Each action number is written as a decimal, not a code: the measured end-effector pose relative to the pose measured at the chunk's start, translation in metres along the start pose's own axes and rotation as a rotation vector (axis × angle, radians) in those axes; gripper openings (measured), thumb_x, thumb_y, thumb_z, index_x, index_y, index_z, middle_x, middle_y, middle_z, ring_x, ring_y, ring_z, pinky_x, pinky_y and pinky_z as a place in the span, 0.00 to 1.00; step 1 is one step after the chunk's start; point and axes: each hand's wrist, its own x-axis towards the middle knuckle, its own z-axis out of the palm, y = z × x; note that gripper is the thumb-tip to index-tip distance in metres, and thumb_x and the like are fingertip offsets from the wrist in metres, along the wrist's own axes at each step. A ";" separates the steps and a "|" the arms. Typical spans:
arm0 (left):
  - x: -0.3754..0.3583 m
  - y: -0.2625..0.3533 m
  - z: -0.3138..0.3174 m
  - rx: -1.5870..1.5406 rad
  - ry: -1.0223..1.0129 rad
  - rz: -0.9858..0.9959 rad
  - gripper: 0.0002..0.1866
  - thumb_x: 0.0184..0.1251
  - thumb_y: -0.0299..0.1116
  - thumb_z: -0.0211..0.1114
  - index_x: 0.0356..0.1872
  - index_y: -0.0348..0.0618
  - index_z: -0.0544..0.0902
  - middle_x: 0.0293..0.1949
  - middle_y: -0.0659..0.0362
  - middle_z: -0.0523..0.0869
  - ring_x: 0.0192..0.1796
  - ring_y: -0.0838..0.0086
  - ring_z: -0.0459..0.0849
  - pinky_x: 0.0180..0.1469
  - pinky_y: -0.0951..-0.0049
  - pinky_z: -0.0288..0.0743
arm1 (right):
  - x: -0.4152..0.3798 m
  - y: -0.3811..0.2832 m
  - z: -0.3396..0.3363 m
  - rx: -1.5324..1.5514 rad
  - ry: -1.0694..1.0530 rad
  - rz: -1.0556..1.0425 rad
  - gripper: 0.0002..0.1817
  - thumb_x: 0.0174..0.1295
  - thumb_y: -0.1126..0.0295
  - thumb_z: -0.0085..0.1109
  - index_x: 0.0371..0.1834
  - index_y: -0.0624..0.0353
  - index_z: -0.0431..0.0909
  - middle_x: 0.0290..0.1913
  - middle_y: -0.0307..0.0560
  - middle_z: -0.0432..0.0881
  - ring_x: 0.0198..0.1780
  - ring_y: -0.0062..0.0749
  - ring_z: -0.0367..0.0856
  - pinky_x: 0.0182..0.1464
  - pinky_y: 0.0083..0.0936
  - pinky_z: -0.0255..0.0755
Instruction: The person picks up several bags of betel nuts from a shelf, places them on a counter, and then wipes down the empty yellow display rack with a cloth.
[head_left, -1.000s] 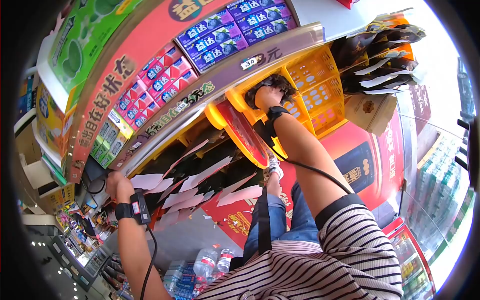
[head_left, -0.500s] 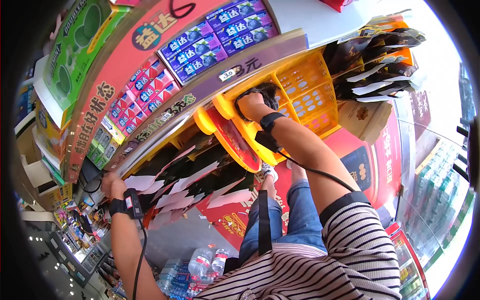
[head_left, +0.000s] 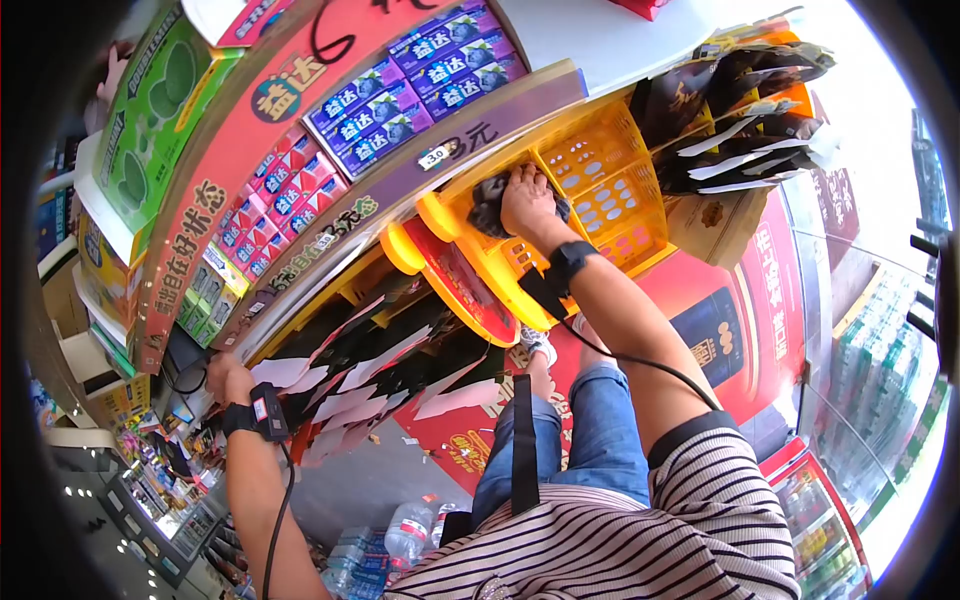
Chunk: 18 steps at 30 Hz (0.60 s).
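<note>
Right hand [head_left: 528,200] palm-down, fingers closed over dark packet [head_left: 487,203] inside yellow basket [head_left: 600,190], just right of red tray [head_left: 455,280]. Left hand [head_left: 226,378] far left at rack edge [head_left: 190,385]; grip unclear.

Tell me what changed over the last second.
The right hand shifted across the yellow basket, its grip turning to press down on the dark packet it was already holding. The left hand stayed at the shelf edge beside the hanging packets.
</note>
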 end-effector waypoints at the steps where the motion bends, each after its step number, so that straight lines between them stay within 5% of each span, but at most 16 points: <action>1: 0.002 -0.002 0.002 -0.023 0.013 -0.029 0.19 0.57 0.39 0.43 0.33 0.37 0.80 0.38 0.46 0.79 0.42 0.53 0.78 0.41 0.59 0.73 | 0.007 0.003 0.003 -0.001 -0.080 0.031 0.23 0.50 0.71 0.46 0.52 0.66 0.63 0.58 0.58 0.60 0.60 0.48 0.58 0.55 0.33 0.61; 4: 0.016 -0.007 0.019 -0.119 0.055 -0.113 0.19 0.56 0.40 0.45 0.31 0.36 0.80 0.37 0.44 0.79 0.42 0.53 0.78 0.42 0.60 0.73 | 0.014 0.001 -0.010 -0.069 -0.288 0.017 0.24 0.52 0.70 0.45 0.54 0.67 0.61 0.57 0.56 0.61 0.59 0.47 0.60 0.54 0.34 0.62; 8: 0.023 -0.012 0.027 -0.146 0.062 -0.141 0.19 0.56 0.41 0.45 0.30 0.35 0.79 0.37 0.44 0.78 0.41 0.54 0.79 0.41 0.61 0.74 | 0.012 -0.003 0.006 0.127 -0.046 0.131 0.17 0.51 0.71 0.47 0.45 0.65 0.68 0.46 0.53 0.69 0.49 0.44 0.70 0.46 0.31 0.68; 18: 0.039 -0.016 0.048 -0.154 0.083 -0.105 0.21 0.57 0.42 0.42 0.30 0.35 0.80 0.37 0.45 0.78 0.41 0.53 0.78 0.41 0.55 0.71 | 0.011 -0.012 0.011 0.053 -0.085 0.230 0.20 0.44 0.69 0.53 0.43 0.65 0.71 0.46 0.55 0.69 0.50 0.46 0.67 0.50 0.34 0.63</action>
